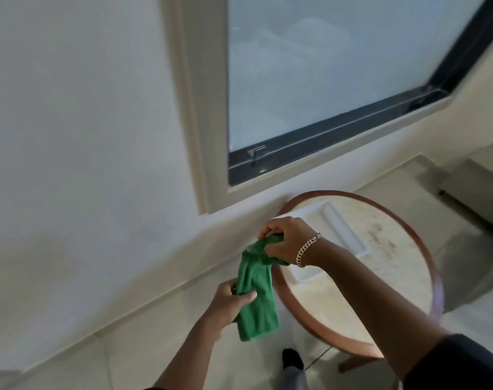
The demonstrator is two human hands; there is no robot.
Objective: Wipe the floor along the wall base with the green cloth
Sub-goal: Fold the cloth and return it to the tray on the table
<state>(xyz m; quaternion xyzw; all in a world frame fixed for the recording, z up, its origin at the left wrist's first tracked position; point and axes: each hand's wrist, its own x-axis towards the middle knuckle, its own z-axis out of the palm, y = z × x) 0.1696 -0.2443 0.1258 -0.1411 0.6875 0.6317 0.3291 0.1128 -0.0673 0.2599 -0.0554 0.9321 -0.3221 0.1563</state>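
The green cloth (258, 288) hangs in the air between both hands, bunched lengthwise, above the pale floor (144, 344). My right hand (289, 239), with a chain bracelet on the wrist, pinches the cloth's upper end. My left hand (229, 301) grips its left edge lower down. The wall base (132, 302), a pale skirting strip, runs diagonally from lower left to centre, just beyond and below the cloth.
A round table (425, 249) with a wooden rim and marbled top stands against the wall on the right, carrying a white tray (341, 220). A dark-framed window (324, 136) sits above. My dark-socked foot (291, 358) shows on the floor below the cloth.
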